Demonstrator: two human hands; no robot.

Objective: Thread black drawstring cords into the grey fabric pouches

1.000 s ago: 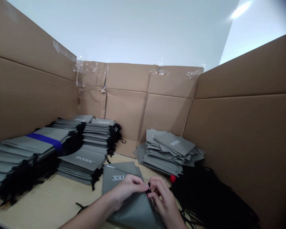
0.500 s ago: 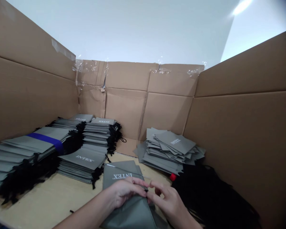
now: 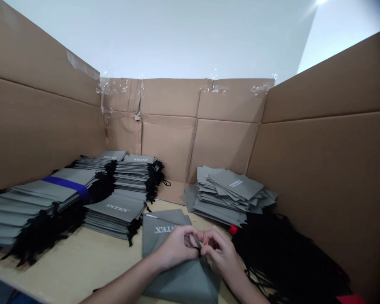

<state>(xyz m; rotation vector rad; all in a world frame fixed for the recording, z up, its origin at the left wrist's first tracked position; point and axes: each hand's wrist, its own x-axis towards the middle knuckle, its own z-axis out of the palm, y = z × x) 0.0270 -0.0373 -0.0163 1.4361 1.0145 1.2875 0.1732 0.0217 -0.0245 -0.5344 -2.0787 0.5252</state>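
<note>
In front of me lies a grey fabric pouch [image 3: 183, 280]; a corner of it is pinched by my left hand [image 3: 175, 249]. My right hand [image 3: 223, 253] meets it from the right, thumb and fingertips closed at the same corner. A small dark bit, seemingly black cord, shows between the two sets of fingertips; what exactly the right fingers grip is hidden. Under the hands more grey pouches [image 3: 153, 236] printed INTEX lie flat, and a thin metal-looking rod [image 3: 152, 217] rests across the top one.
Neat stacks of corded grey pouches [image 3: 114, 209] stand on the left, some beneath a blue band [image 3: 66, 185]. A looser grey pile [image 3: 237, 185] lies right, beside a heap of black cords [image 3: 285, 257]. Cardboard walls [image 3: 164, 139] enclose the table [image 3: 60, 266].
Both hands stay together at the pouch corner, with the left fingers now more curled around its edge. The whole view has shifted slightly.
</note>
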